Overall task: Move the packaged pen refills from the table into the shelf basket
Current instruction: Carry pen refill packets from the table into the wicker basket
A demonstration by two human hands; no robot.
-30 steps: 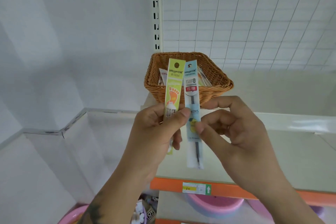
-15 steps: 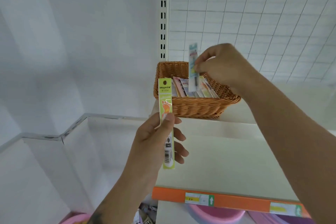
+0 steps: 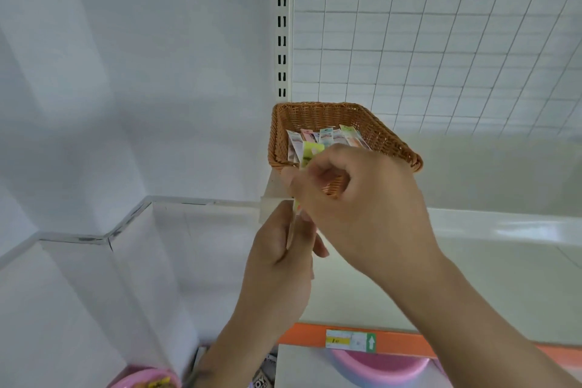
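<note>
A brown wicker basket (image 3: 318,118) stands on the white shelf (image 3: 472,249) against the wire-grid back panel. Several packaged pen refills (image 3: 327,137) lie inside it. Just in front of the basket both hands meet on a yellow-green refill pack (image 3: 310,151). My left hand (image 3: 280,249) holds the pack's lower part from below. My right hand (image 3: 356,198) pinches its upper part with thumb and forefinger. Only the pack's top shows above my fingers; the rest is hidden behind my hands.
The shelf has an orange front edge (image 3: 406,344) with a price label (image 3: 350,340). Pink tubs (image 3: 378,367) sit on the level below. A white slotted upright (image 3: 282,22) rises behind the basket. White walls close the left side.
My right hand let the blue refill pack go into the basket, came back toward me and took hold of the yellow-green pack. My left hand rose a little with that pack.
</note>
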